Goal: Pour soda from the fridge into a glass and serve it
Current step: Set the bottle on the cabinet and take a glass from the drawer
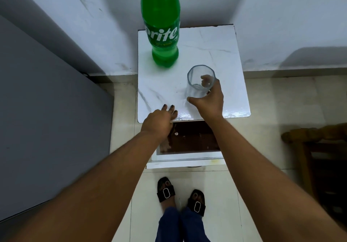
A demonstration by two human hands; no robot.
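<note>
A tall green Sprite bottle (162,26) stands upright at the back left of a small white marble-patterned table (225,54). Its top runs out of the frame, so the cap is hidden. An empty clear glass (195,81) stands upright near the table's front right. My right hand (208,99) is wrapped around the glass from the right and front, fingers showing through it. My left hand (159,119) rests flat on the table's front edge, fingers spread, holding nothing.
A grey fridge (47,110) fills the left side, close to the table. White walls meet in a corner behind it. A brown lower shelf (193,140) shows under the tabletop. A wooden chair (315,148) stands at the right. My sandalled feet (180,194) are on the pale tiled floor.
</note>
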